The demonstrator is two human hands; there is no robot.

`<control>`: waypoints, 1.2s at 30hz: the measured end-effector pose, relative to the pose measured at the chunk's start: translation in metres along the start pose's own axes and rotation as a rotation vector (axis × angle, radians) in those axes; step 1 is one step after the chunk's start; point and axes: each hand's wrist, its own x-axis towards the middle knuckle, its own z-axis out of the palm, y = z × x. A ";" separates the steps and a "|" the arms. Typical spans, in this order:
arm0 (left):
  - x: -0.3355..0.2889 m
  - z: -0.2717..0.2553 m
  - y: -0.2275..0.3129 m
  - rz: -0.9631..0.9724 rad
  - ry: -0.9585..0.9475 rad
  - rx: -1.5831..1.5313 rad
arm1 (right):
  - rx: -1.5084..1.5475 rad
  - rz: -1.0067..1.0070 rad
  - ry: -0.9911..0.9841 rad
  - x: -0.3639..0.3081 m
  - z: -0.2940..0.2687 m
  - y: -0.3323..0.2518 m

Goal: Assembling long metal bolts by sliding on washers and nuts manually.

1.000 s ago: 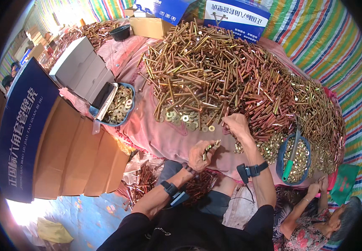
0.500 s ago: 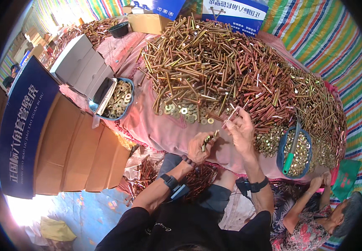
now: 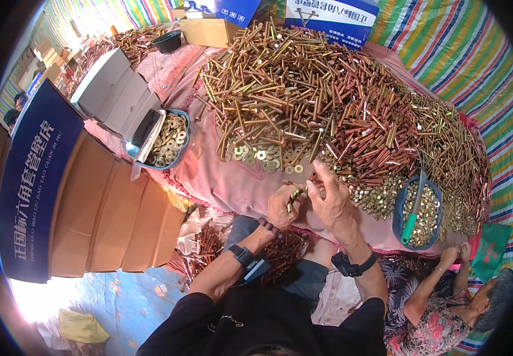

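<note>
Brass bolt [image 3: 294,196] slants up-right between left hand [image 3: 283,206] and right hand [image 3: 329,200].

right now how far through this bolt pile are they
Early, by the look of it. Done: a heap of bolts lies below the table edge near the lap. In hand: the left hand grips a few bolts while the right hand works at them. Left: the big bolt pile and loose washers on the pink cloth.
</note>
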 end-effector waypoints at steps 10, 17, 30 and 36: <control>0.002 -0.004 0.008 0.018 -0.036 -0.016 | -0.039 0.073 -0.065 -0.023 0.014 0.010; 0.005 -0.003 0.006 0.222 0.149 0.004 | -0.007 0.129 -0.033 -0.032 0.018 -0.003; 0.002 -0.006 0.013 0.034 0.014 0.028 | -0.148 0.450 -0.012 -0.030 -0.017 0.050; -0.001 0.002 0.010 0.084 0.049 0.060 | -0.439 0.453 -0.196 -0.012 -0.004 0.082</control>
